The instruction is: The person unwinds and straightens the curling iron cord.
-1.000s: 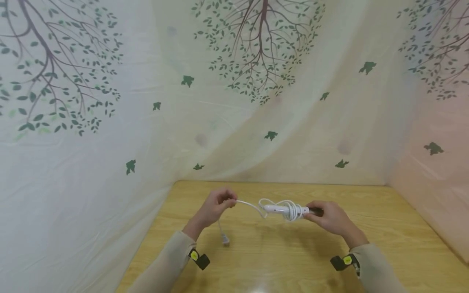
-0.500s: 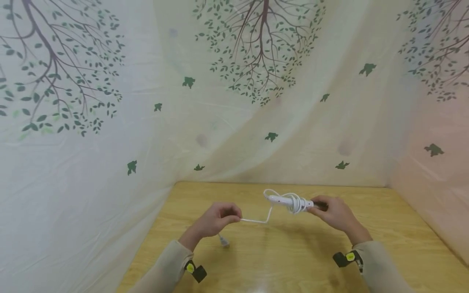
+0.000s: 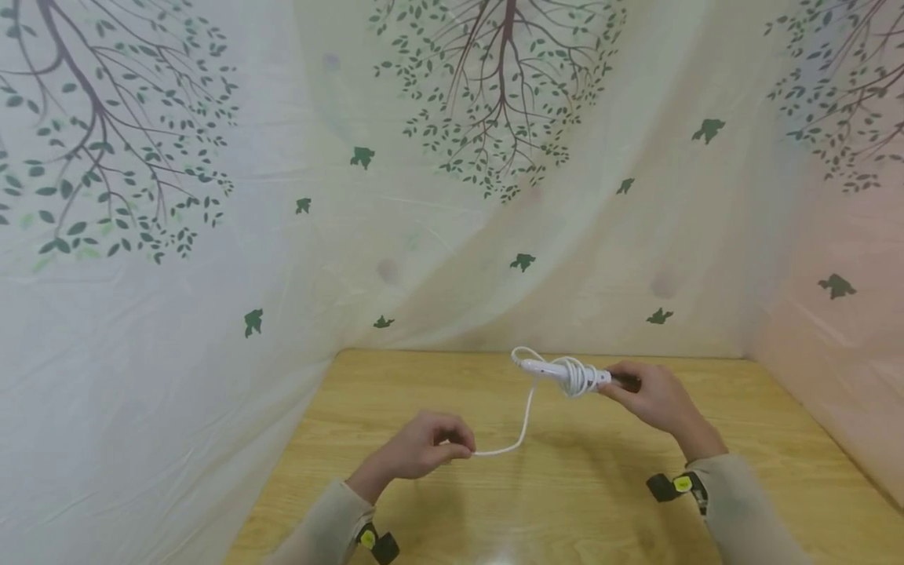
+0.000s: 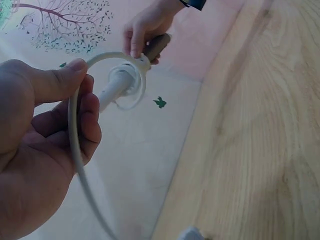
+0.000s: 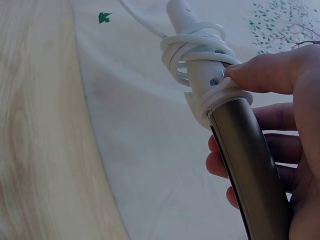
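Observation:
My right hand (image 3: 653, 396) grips a curling iron (image 3: 547, 370) by its dark barrel (image 5: 247, 160), thumb up against the white collar. The iron is held above the table, its white handle pointing left. Several loops of white power cord (image 5: 200, 50) are wound round the handle. From the handle's end the cord curves out in a loop and hangs down to my left hand (image 3: 432, 446), lower and to the left. Thumb and fingers pinch the cord (image 4: 74, 125) there. A white tip, likely the plug (image 4: 191, 234), shows at the bottom edge of the left wrist view.
A wooden table (image 3: 565, 486) lies under both hands. Pale curtains (image 3: 438, 267) with printed trees and birds hang behind it and at both sides. Each wrist wears a small black camera (image 3: 662, 487).
My left hand has come lower and slightly right, still pinching the cord. My right hand has lifted the curling iron up and a little right. The plug has dropped out of the head view.

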{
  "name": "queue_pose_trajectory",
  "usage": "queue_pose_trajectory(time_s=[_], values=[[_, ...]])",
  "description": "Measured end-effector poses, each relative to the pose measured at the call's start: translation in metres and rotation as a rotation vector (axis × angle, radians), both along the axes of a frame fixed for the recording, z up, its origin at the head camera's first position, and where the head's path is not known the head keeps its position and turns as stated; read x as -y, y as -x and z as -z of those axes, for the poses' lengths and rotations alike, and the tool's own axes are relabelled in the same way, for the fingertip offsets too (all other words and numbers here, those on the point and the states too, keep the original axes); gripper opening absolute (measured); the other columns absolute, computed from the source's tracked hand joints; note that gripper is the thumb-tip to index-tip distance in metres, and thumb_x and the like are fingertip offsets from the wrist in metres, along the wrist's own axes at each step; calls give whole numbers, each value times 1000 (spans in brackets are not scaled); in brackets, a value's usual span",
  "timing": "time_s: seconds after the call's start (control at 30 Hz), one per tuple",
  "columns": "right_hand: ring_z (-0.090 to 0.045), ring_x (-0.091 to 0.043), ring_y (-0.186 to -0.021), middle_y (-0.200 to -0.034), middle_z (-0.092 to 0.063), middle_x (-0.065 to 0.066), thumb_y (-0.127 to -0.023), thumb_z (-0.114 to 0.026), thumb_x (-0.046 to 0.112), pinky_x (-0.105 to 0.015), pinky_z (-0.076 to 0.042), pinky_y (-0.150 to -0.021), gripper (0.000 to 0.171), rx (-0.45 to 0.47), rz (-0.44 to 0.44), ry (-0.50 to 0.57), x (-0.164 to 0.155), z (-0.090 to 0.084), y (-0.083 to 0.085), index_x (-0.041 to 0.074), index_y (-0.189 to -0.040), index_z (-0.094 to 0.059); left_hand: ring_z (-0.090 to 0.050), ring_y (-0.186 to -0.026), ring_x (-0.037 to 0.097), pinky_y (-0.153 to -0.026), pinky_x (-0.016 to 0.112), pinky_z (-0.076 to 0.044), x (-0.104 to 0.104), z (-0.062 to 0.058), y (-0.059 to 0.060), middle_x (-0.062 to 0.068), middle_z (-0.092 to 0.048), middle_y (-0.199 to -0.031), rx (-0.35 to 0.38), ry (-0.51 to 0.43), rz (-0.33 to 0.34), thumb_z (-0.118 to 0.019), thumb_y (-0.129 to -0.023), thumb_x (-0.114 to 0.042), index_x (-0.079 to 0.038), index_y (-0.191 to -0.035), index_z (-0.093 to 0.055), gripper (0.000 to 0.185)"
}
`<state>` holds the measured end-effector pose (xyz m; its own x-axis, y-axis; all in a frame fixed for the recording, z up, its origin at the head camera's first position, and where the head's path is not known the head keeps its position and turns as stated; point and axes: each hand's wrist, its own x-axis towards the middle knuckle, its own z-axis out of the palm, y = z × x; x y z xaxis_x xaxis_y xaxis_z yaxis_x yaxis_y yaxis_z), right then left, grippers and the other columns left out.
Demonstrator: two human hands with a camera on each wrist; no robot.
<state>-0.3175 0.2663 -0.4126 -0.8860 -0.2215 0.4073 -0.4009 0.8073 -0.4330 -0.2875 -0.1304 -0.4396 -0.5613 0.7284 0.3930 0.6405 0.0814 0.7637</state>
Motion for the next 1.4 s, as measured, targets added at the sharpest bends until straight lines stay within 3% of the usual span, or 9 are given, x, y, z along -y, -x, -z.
queue_pose_trajectory(time_s=[0.17, 0.43, 0.6, 0.7, 0.9, 1.23, 1.4], values=[[-59, -8, -69, -85, -71, -2, -87, -73, 37, -23, -49, -59, 35, -38, -9, 8, 4, -10, -3, 5, -102, -72, -63, -83, 4, -79, 27, -57, -1, 11, 3, 13, -69, -90, 26, 58, -30, -66, -89, -5, 0, -93, -67, 7], [-58, -5, -68, -85, -71, -1, -87, -74, 33, -21, -50, -58, 31, -63, -42, 45, 7, -19, -13, 5, -102, -72, -63, -82, 2, -80, 23, -56, -4, 40, 6, 9, -69, -89, 105, 129, -87, -69, -87, -3, -2, -90, -68, 3], [-57, -3, -67, -86, -71, -1, -86, -75, 31, -21, -50, -57, 32, -97, -62, 36, 9, -24, -18, 5, -104, -72, -63, -80, 1, -76, 20, -54, -6, 52, 6, 7, -71, -89, 178, 169, -161, -69, -88, -7, -5, -91, -69, 4], [-57, -3, -67, -86, -71, -2, -86, -75, 31, -21, -49, -57, 32, -107, -70, 35, 10, -27, -20, 5, -104, -72, -63, -79, 2, -73, 19, -53, -6, 58, 9, 7, -72, -89, 183, 185, -209, -69, -89, -9, -7, -93, -71, 4], [-55, -2, -65, -84, -70, 3, -86, -76, 27, -21, -49, -55, 25, -143, -113, 51, 10, -29, -25, 9, -102, -72, -62, -78, 3, -74, 20, -52, -4, 66, 18, 2, -73, -87, 122, 191, -305, -70, -88, -10, -8, -92, -74, 6], [-59, 1, -69, -87, -71, 4, -83, -78, 17, -19, -52, -58, 20, -183, -197, 101, 15, -34, -36, 10, -101, -72, -65, -82, 8, -77, 25, -53, 4, 78, 36, 0, -74, -89, 148, 168, -449, -69, -90, -17, -11, -91, -76, 9], [-60, 2, -68, -84, -72, 5, -80, -79, 9, -16, -51, -58, 20, -208, -268, 131, 15, -33, -38, 12, -99, -73, -64, -87, 11, -78, 27, -53, 8, 80, 48, -1, -73, -93, 198, 162, -494, -68, -91, -19, -13, -93, -76, 10]])
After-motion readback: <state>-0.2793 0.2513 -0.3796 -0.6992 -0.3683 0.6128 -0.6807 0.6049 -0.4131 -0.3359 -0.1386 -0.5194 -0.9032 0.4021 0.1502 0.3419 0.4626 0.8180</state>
